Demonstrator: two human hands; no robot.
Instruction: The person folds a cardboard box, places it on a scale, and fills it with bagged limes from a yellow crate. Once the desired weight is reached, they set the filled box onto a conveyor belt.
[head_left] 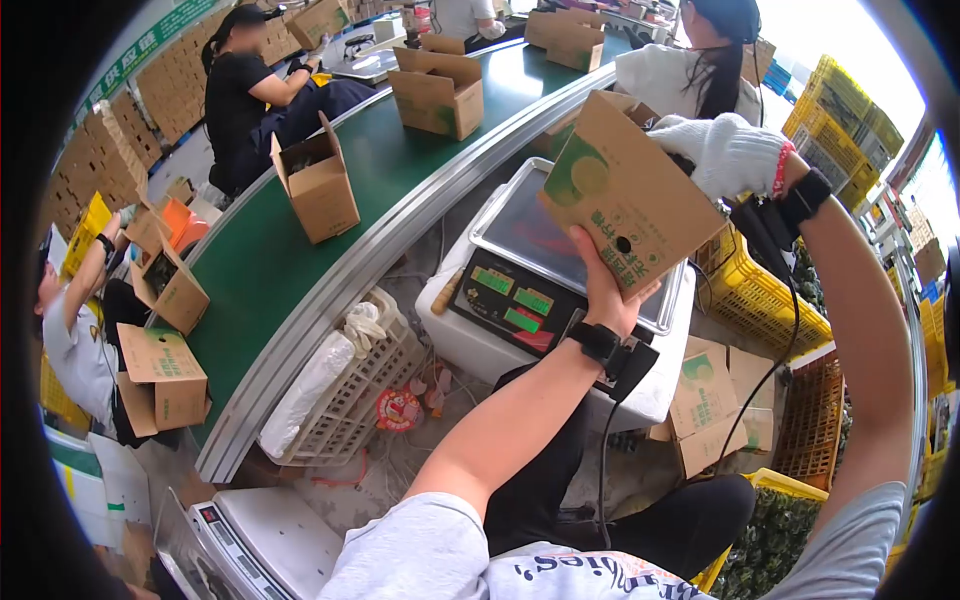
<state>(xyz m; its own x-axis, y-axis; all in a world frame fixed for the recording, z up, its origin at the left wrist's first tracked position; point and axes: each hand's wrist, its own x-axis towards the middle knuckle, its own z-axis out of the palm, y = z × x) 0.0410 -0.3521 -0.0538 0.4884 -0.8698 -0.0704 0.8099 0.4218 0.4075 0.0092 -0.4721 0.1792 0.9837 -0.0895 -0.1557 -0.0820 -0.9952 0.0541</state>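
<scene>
Over the scale pan: a printed carton [645, 190], tilted, printed face toward my camera; I cannot tell whether it touches the pan [507, 215].
Left hand [612, 298]: bare, closed around the carton's lower end, thumb on the printed face, other fingers mostly hidden. I judge this hand bears the weight.
Right hand [735, 157]: white-gloved, at the carton's upper end, fingers partly out of my sight; how far they are closed, or on what, I cannot tell. Glove presumably for protection.
Scale [515, 305]: displays lit green; stands on a white foam box [455, 325], likely to bring it to a seated person's height.
Yellow crate [800, 484]: beside the knee, dark green contents, I suppose placed for easy reach.
White crate [345, 400]: between foam box and belt, a crumpled white item [363, 325] on its rim.
Green belt [235, 275]: several cartons along it, flaps raised, perhaps for access.
Co-worker in black [240, 90]: across the belt, seated.
Stacked yellow crates [840, 125]: far right, piled probably to save floor.
</scene>
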